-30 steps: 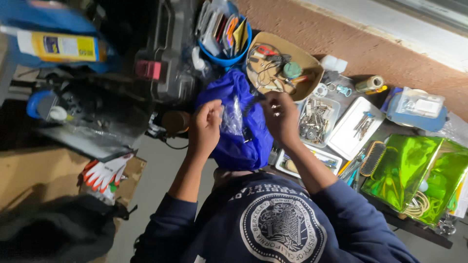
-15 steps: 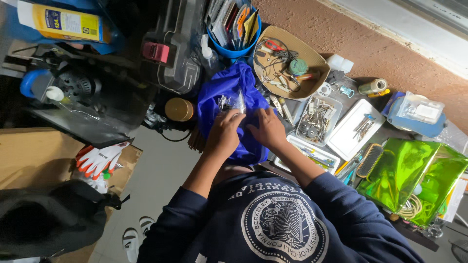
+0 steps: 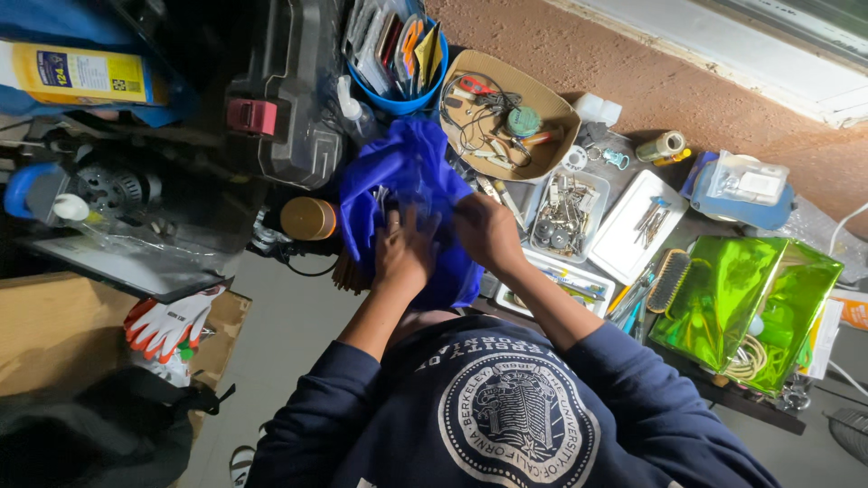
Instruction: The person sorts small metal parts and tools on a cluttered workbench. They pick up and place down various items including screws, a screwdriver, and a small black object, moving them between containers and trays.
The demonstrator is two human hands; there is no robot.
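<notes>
both hands are sitting lower and closer together on the blue bag (image 3: 407,194) than a half second back, and the bag is looking more bunched and folded in on itself. left hand (image 3: 404,251) is pressing on the bag's middle, fingers (image 3: 394,224) curled onto the fabric along with a bit of clear plastic showing there. right hand (image 3: 488,233) is lying just beside it on the bag's right part, fingers tucked into the blue folds, so whether they are pinching cloth or something inside, cannot tell.

progress, as a judgement: the bag is already gathered at the near edge of the counter (image 3: 696,230) and both hands are working at its opening or contents; nothing is visibly out of it or fully in it yet, so the handling looks mid-way, not finished.

around the bag: brown round lid (image 3: 308,218) just left of it, black tool case (image 3: 294,86) up-left, blue tub of packets (image 3: 398,54) right above it, cardboard tray of wires and tools (image 3: 506,113) up-right. right of the bag a clear tray of metal bits (image 3: 565,212), then a white tray (image 3: 642,226), a brush (image 3: 669,280), and a shiny green bag (image 3: 750,307) well apart. orange-white gloves (image 3: 172,325) are lying on a cardboard box (image 3: 54,334), well left and below.

in the way: the counter is crowded, trays touching the bag's right side, little free room to spread it.
</notes>
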